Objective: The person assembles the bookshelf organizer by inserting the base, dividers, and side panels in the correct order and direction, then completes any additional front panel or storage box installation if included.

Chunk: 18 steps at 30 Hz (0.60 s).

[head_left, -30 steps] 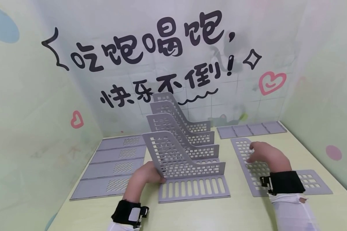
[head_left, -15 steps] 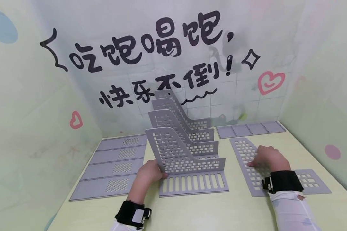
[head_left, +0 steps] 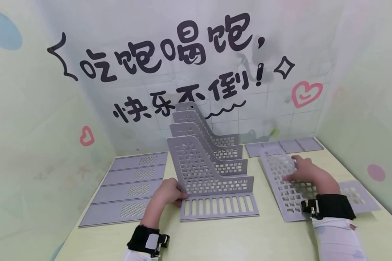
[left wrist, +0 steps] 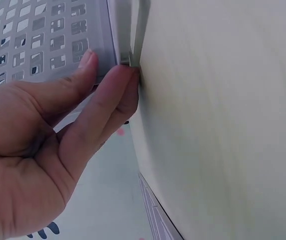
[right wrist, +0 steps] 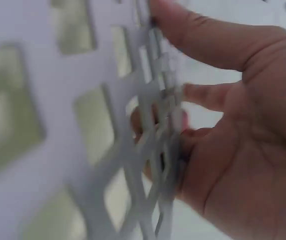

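A grey desktop file rack (head_left: 215, 185) stands in the middle of the table in the head view, with several perforated dividers upright on a slotted base. My left hand (head_left: 170, 192) pinches its lower left corner at the front divider; the left wrist view shows the thumb (left wrist: 85, 67) on the perforated face and the fingers at the base edge. On the right, my right hand (head_left: 308, 174) holds a loose L-shaped perforated panel (head_left: 277, 181) by its sloped edge, the panel tilted up off the table. In the right wrist view, fingertips show through the holes of the panel (right wrist: 97, 185).
Flat grey panels with slanted slots (head_left: 117, 199) lie in a joined row at the left. A narrow grooved strip (head_left: 290, 145) lies at the back right. Printed cloth walls (head_left: 196, 79) enclose the table (head_left: 228, 239) at the back and sides.
The loose panel has gone from lying flat to tilted up in my right hand. The rack's front divider has shifted slightly back and stands more upright, my left hand staying at its corner.
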Tool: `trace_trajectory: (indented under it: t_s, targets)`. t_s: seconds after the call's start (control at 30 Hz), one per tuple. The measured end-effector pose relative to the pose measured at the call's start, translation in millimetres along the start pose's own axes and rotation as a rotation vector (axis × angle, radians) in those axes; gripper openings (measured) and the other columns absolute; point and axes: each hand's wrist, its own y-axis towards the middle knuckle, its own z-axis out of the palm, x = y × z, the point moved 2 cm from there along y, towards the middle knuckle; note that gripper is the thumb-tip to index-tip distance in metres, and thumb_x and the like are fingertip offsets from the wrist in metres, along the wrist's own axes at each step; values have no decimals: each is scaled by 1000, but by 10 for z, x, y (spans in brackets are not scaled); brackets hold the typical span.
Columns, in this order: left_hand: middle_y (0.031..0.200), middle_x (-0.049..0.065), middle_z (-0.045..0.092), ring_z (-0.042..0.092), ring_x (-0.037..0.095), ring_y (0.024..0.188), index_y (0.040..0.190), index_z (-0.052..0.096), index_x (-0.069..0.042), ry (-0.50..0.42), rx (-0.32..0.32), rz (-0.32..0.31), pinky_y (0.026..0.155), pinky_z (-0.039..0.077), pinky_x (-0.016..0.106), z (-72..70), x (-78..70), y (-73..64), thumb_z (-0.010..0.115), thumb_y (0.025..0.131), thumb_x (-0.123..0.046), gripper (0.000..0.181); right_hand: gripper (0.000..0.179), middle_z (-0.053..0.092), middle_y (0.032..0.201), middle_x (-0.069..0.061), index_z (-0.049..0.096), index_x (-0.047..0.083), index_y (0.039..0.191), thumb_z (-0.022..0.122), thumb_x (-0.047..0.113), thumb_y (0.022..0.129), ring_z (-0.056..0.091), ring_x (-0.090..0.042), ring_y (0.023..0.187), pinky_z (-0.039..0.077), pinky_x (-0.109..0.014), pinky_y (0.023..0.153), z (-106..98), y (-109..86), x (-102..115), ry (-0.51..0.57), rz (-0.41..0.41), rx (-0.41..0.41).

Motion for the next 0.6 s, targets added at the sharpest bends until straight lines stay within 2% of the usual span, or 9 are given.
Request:
trace_trajectory:
  t_s: [0.07,0.17,0.27,0.37,0.43,0.5,0.6]
  targets:
    - [68,9,75,75,17,58,84,77,2,5,2,6,58,62,31,-5,-7,2,85,89,-7,13,102,44,128,-49,23,-23,150,85,31,90,56,-51,109,53,-59,95,-93,-50,50,81,-58,-66]
    - [67,10,75,74,17,57,84,77,2,15,0,17,58,62,30,-8,-19,13,85,88,-8,14,80,53,132,-42,26,-18,149,75,23,101,63,-43,112,56,-46,91,-259,-172,170,190,-148,-139]
    - [69,11,75,75,17,59,91,76,5,-5,5,13,59,63,31,-12,-25,20,85,88,-7,15,64,60,133,-33,28,-8,153,64,20,108,68,-25,108,56,-30,84,-416,-317,302,267,-225,-166]
    - [70,12,74,74,17,59,93,71,4,-27,30,-11,59,63,32,-19,-9,8,84,90,-8,18,52,64,125,-26,37,-4,150,60,17,109,66,-7,97,55,-23,76,-532,-465,416,270,-309,-209]
    - [69,12,74,73,18,57,88,68,1,-18,60,-28,59,62,32,-31,3,-17,83,92,-11,19,41,70,117,-13,49,-2,143,63,13,108,65,1,91,55,-20,75,-583,-556,469,252,-354,-251]
    - [68,12,73,72,17,56,82,66,-1,-8,105,-56,59,61,32,-43,14,-53,81,93,-12,22,33,74,109,3,59,-2,136,66,9,105,65,4,89,56,-17,75,-611,-627,499,232,-403,-275]
    - [65,13,72,71,17,53,75,68,0,-7,189,-84,58,62,32,-53,10,-114,80,94,-10,25,23,78,101,9,70,1,122,73,4,99,70,4,86,56,-15,74,-627,-704,521,199,-447,-279]
